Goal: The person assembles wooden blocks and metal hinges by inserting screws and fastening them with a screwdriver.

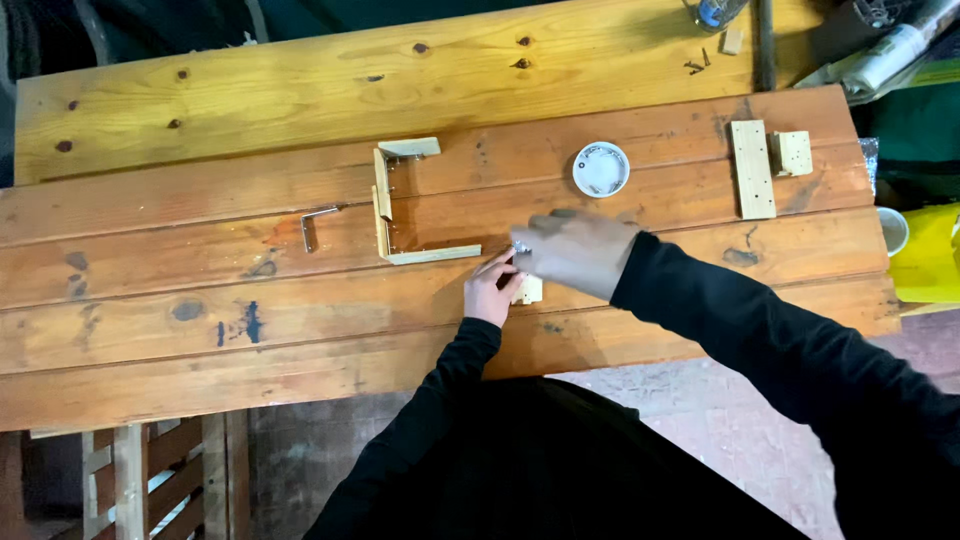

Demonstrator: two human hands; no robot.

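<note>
Your left hand [492, 288] pinches a small wood block [527, 290] on the bench [200, 350], just right of the three-sided wood frame [395, 205]. Your right hand [575, 250] covers it; its grip cannot be told. A loose pinch could let the block skid toward the frame.

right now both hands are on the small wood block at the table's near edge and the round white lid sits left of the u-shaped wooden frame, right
Not quite. The head view shows the round white lid to the right of the u-shaped wooden frame, not left. The rest holds: the left hand and right hand meet at the small wood block near the table's near edge.
</note>
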